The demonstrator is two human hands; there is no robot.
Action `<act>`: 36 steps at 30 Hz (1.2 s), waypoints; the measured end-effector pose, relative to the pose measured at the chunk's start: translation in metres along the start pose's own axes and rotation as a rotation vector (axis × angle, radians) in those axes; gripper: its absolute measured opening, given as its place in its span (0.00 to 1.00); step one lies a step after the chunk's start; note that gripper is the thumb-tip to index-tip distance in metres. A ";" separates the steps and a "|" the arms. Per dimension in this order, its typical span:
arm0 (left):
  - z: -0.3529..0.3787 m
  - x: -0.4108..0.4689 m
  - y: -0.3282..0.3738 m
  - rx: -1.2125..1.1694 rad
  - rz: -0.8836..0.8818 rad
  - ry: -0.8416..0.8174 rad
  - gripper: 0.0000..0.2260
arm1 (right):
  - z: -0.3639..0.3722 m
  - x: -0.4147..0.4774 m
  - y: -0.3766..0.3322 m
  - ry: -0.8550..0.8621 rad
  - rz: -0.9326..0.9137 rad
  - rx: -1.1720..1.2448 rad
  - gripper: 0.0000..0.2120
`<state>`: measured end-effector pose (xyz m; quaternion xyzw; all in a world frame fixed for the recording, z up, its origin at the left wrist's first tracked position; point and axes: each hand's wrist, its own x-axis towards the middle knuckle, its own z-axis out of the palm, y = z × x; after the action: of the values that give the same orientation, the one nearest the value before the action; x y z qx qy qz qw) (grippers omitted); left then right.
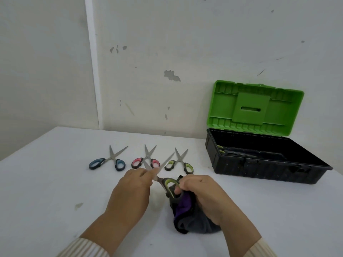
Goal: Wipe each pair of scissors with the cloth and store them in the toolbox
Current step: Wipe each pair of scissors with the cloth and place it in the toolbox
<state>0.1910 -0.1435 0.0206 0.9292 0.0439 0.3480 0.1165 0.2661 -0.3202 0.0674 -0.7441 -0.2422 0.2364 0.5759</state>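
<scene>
Gripping scissors (pixel 163 175): left hand (pixel 133 184) pinches blades; right hand (pixel 200 193) clutches cloth (pixel 185 217), handle.

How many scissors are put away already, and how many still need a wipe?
One pair with green handles already lies in the open toolbox. Another green pair is being worked on: the left hand holds its blades, the right hand holds its handle and the cloth. Three wait on the table: blue, pink and green.
</scene>
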 end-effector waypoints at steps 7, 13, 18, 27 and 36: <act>-0.014 0.010 0.000 -0.316 -0.601 -0.226 0.11 | 0.003 0.002 0.002 0.119 0.021 -0.063 0.14; -0.031 0.017 -0.011 -0.878 -0.753 -0.494 0.09 | -0.007 0.003 0.005 0.081 0.001 -0.173 0.08; -0.042 0.016 -0.010 -1.099 -0.850 -0.561 0.12 | -0.009 0.004 0.007 0.111 -0.011 -0.185 0.09; -0.048 0.016 -0.011 -0.982 -0.802 -0.678 0.10 | -0.015 0.000 0.001 0.478 -0.394 -0.215 0.21; -0.039 0.014 0.011 -0.885 -0.671 -0.644 0.15 | 0.030 0.008 0.005 0.274 -0.657 -0.816 0.07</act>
<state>0.1755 -0.1443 0.0604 0.7869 0.1475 -0.0189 0.5988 0.2536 -0.2934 0.0556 -0.8164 -0.4570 -0.1688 0.3101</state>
